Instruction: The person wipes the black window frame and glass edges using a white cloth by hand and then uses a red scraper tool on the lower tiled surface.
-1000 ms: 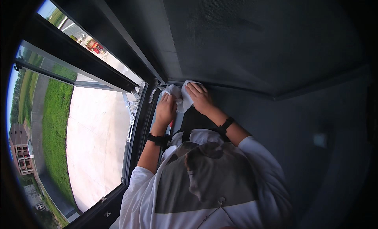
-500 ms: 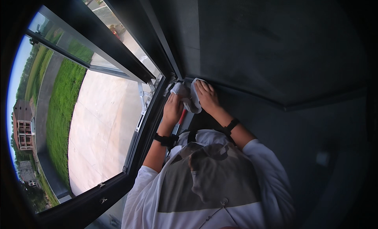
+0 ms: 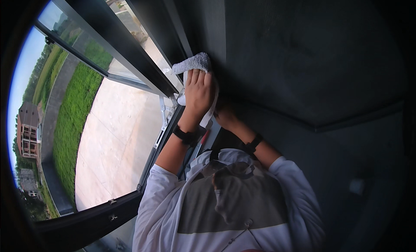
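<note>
My left hand [image 3: 200, 92] presses a white terry cloth [image 3: 190, 64] against the dark window frame [image 3: 182, 35] near its inner corner. The cloth is bunched over the fingertips, and its loose end hangs down past the wrist side. Lower and to the right, my right hand [image 3: 227, 117] is beside that hanging end, close to the dark wall. Its fingers lie in shadow, so whether they touch or hold anything cannot be made out. Black bands circle both wrists.
An outward-opened window sash [image 3: 108, 44] is joined to the frame by a metal hinge arm [image 3: 164, 113]. The sill edge [image 3: 130, 200] runs along the left. Something red and slim [image 3: 205, 136] sits below my left wrist. A dark panel [image 3: 312, 48] fills the right.
My left hand has moved up with the cloth along the frame. My right hand has come off the cloth's upper part and dropped lower, into shadow.
</note>
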`<state>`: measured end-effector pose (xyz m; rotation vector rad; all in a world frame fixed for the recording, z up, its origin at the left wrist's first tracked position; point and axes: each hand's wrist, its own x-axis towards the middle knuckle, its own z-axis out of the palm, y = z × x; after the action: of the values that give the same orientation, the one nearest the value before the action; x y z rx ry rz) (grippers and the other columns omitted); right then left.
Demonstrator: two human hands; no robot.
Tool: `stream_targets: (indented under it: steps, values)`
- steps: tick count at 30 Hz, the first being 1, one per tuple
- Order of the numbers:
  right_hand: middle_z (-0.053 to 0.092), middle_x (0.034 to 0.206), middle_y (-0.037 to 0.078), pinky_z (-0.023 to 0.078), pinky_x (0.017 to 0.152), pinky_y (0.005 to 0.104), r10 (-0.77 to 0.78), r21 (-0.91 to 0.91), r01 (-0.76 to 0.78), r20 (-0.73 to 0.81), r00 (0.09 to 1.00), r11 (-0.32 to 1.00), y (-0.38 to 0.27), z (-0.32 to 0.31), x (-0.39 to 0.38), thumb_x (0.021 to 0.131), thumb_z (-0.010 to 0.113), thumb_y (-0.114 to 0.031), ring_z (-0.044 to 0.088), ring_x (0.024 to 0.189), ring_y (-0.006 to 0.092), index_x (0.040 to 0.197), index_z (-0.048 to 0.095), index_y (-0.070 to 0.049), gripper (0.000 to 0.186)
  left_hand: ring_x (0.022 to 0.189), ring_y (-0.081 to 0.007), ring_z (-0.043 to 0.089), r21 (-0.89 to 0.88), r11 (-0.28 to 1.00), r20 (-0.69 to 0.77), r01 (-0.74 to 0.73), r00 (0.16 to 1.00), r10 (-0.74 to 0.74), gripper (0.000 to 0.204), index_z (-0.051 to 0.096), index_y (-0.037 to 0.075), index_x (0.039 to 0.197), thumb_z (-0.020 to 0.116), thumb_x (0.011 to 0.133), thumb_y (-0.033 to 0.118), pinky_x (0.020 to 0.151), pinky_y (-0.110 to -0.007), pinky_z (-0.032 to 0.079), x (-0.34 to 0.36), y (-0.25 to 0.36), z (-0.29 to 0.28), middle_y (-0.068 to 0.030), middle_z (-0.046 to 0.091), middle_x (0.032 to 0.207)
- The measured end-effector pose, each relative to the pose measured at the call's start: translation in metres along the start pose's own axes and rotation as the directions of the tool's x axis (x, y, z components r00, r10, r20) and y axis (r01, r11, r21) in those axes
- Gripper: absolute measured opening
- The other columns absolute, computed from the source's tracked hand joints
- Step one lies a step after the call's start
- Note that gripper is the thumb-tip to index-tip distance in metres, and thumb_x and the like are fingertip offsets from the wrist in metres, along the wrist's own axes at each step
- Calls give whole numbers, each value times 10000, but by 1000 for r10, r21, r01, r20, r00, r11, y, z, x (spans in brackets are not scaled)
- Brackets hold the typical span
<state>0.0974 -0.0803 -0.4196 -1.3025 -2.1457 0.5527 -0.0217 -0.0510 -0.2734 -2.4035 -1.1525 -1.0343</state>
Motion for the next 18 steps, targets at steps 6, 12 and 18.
stream_targets:
  steps: [6,12,18]
  values:
    - [498,1214,256,391,972,437,-98,116,132,-265,959,984,11,2,-21,715,482,37,478,1112,421,1162,531,42,449,998,-346,536,80,996,104,48,993,-56,302,548,-31,1022,555,786,156,939,-452,375,-42,-5,48,-198,581,999]
    - [498,1269,199,403,994,407,-186,9,192,-216,959,981,15,-17,-37,792,500,35,491,1153,375,1180,549,23,391,1078,-399,501,61,997,-6,43,999,-43,366,521,-67,1063,547,766,144,980,-495,335,-66,-18,61,-233,560,1084]
    - [464,1310,208,396,1017,406,-114,59,138,-296,948,989,-4,-45,-20,816,476,40,468,1191,364,1247,505,6,433,1082,-387,490,150,988,-169,45,985,-20,336,521,-44,1083,510,783,107,1005,-505,302,37,-11,-8,-225,551,1096]
